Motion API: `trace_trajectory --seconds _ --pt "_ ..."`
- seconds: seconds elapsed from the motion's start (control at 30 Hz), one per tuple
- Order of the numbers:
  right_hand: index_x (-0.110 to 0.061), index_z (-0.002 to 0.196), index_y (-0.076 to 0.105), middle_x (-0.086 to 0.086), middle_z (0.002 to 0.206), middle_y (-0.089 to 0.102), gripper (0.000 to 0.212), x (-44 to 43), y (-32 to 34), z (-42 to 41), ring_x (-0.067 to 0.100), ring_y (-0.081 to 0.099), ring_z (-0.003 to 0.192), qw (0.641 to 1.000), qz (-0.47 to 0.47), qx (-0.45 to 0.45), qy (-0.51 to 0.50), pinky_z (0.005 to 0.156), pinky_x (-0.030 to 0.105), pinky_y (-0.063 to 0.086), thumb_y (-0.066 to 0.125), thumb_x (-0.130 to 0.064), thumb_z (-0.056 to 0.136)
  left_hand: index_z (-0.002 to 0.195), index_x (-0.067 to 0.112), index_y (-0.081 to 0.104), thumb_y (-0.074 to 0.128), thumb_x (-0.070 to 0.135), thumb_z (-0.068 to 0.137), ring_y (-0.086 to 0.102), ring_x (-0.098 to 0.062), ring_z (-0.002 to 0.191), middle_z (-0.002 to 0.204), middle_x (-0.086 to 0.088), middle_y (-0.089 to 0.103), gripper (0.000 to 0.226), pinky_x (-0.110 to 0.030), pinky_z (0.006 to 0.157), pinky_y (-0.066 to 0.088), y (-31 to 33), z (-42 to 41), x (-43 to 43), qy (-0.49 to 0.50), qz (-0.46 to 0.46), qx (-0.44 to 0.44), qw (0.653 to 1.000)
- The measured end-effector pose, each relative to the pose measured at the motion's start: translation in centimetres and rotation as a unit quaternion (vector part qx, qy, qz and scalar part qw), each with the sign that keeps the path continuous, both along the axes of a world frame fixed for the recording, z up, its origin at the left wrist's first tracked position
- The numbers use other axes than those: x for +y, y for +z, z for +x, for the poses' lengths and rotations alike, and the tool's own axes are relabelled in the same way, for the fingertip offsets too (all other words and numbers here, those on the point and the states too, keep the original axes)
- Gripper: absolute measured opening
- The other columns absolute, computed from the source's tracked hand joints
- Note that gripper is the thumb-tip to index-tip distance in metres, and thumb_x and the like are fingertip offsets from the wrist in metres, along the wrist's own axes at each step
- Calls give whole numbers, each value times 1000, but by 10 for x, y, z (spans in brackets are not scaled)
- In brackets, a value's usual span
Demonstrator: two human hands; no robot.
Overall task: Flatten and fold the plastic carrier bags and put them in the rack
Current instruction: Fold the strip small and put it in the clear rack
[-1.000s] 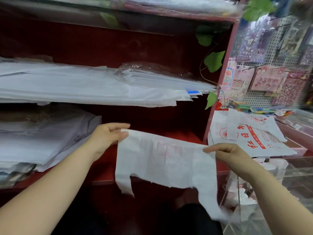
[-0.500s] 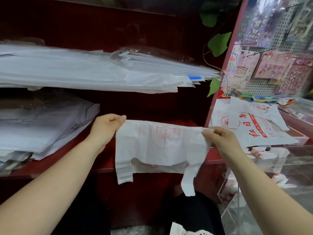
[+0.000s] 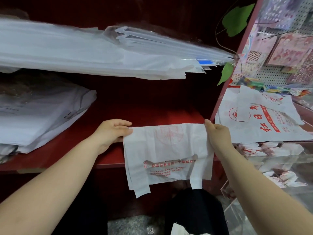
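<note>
The left hand pinches the upper left corner of a thin white plastic carrier bag with red print, thumb on top and fingers nearly straight. The right hand grips the upper right corner with curled fingers. The bag hangs at centre frame, folded edge running left to right, handles pointing down, in front of the dark red wooden shelf. More red-printed white bags lie at the right.

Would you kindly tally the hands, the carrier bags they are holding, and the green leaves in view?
Hands: 2, left hand and right hand
Held carrier bag: 1
Green leaves: 2, upper leaf and lower leaf
Total: 5
</note>
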State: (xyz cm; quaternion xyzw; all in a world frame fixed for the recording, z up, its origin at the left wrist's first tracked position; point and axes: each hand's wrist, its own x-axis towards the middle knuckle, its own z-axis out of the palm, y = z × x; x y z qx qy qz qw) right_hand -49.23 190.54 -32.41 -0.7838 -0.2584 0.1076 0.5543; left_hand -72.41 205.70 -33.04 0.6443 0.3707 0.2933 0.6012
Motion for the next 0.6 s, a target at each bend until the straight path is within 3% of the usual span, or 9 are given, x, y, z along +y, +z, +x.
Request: trace_trajectory --seconds 0.13,0.2,0.27,0.37,0.43,0.5,0.6 --pt "-15 49 23 1 47 22 53 28 0 6 14 21 44 999 -39 18 -33 39 25 19 45 -27 96 75 13 62 63 -3 81 62 2 52 62 3 66 17 -8 48 48 -4 13 17 47 30 -1 998" --pt "-13 51 27 4 52 26 51 42 -1 11 17 25 48 997 -54 39 -43 47 29 21 42 -31 97 73 12 62 63 2 82 59 5 47 62 3 63 14 -7 45 45 -5 19 29 66 57 9 996" --pt "-12 51 29 3 51 28 51 54 -3 17 17 28 48 997 -66 41 -30 48 28 23 41 -33 96 74 10 62 63 7 84 58 2 46 66 0 61 11 -7 42 42 -4 25 42 76 80 39 993" --pt "-11 50 28 3 49 27 53 72 -7 28 17 27 47 993 -118 -27 5 50 30 23 44 -33 96 70 13 62 62 15 86 56 0 43 52 7 61 16 -6 39 38 -4 31 62 67 122 116 983" --pt "-10 50 34 3 50 34 54 83 -11 34 22 37 51 980 -181 -78 15 51 29 26 41 -37 96 72 11 65 60 21 88 57 -11 52 60 -2 66 19 -13 45 41 -7 36 75 55 152 179 971" --pt "-8 61 49 6 63 49 52 95 -16 38 27 52 69 957 -261 -126 20 61 29 34 35 -44 96 77 4 67 58 24 89 53 -20 54 69 -16 64 25 -22 50 40 -11 40 87 51 168 219 960" --pt "-5 96 62 13 93 62 55 110 -22 40 31 58 91 928 -335 -162 1 71 31 36 29 -48 96 71 6 62 54 21 92 53 -12 49 64 -8 58 26 -13 41 40 -19 47 99 55 143 208 966"
